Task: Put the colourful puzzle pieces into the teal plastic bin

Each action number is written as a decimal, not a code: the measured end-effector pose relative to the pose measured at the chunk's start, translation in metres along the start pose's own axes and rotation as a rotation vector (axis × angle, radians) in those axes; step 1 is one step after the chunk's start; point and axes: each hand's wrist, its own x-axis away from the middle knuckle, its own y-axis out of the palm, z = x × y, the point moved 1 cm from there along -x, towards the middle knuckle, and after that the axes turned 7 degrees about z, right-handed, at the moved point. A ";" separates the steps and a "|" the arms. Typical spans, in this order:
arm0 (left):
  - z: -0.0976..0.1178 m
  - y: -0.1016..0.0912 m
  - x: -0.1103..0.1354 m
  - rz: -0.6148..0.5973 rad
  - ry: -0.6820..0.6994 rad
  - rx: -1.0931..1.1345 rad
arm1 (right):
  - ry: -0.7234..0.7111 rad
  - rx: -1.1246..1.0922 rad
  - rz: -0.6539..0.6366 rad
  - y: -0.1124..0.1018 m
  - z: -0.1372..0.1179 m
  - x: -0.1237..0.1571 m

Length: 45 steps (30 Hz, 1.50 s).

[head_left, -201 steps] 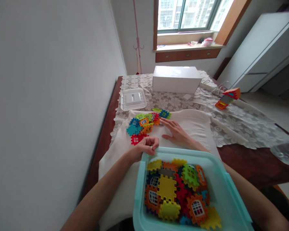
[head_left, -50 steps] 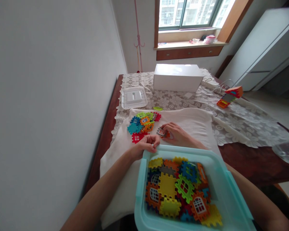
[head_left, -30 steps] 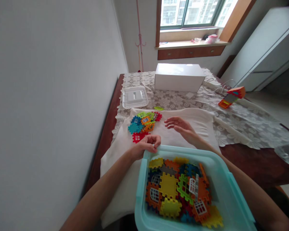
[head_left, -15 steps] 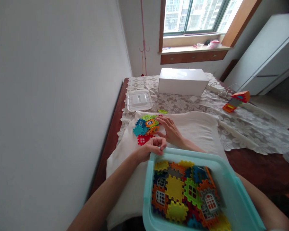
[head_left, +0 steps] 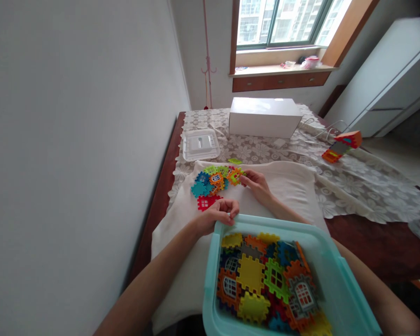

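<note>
My left hand point(head_left: 220, 215) grips the far left corner of a turquoise plastic bin point(head_left: 276, 222), which is tilted toward me. Inside the bin lie many interlocking plastic building panels point(head_left: 251, 274) in yellow, orange, green, blue and grey, some with window grids. Beyond the bin, my right hand point(head_left: 258, 185) pinches an orange and green building panel point(head_left: 235, 176) at its right edge. That panel is beside a small pile of panels point(head_left: 210, 181) on the white cloth. A red window panel point(head_left: 207, 202) lies in front of the pile, close to my left hand.
A clear plastic lid point(head_left: 200, 145) and a white box point(head_left: 265, 117) rest on the lace tablecloth point(head_left: 255, 147). One green piece point(head_left: 234, 161) lies past the white cloth point(head_left: 287, 179). At the right stands an assembled panel structure point(head_left: 341, 147). A wall point(head_left: 91, 116) runs along the left.
My right hand has drawn back to the right from the pile, now pinching an orange and green panel. My left hand keeps its hold on the bin.
</note>
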 end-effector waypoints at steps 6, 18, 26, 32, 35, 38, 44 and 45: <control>-0.001 -0.001 -0.001 -0.001 -0.005 0.003 | 0.251 -0.299 -0.118 -0.007 -0.012 0.001; 0.000 0.000 -0.001 0.006 0.011 0.003 | -0.144 -0.088 -0.639 -0.009 -0.080 0.004; 0.000 0.001 0.000 0.001 -0.012 0.027 | -0.743 0.737 -0.787 0.071 -0.044 -0.035; 0.000 -0.002 -0.001 -0.034 0.001 -0.016 | -0.903 0.911 -0.885 0.101 -0.010 -0.038; -0.001 -0.001 -0.002 -0.040 0.004 -0.008 | -0.932 0.921 -0.878 0.092 -0.005 -0.037; -0.001 0.000 -0.002 -0.027 0.012 0.011 | -0.960 0.935 -0.882 0.079 -0.012 -0.034; 0.001 0.003 0.000 -0.011 0.001 0.026 | -0.885 1.017 -0.855 0.039 -0.032 -0.019; 0.002 0.003 0.000 -0.007 -0.002 0.022 | -0.863 1.010 -0.842 0.030 -0.034 -0.016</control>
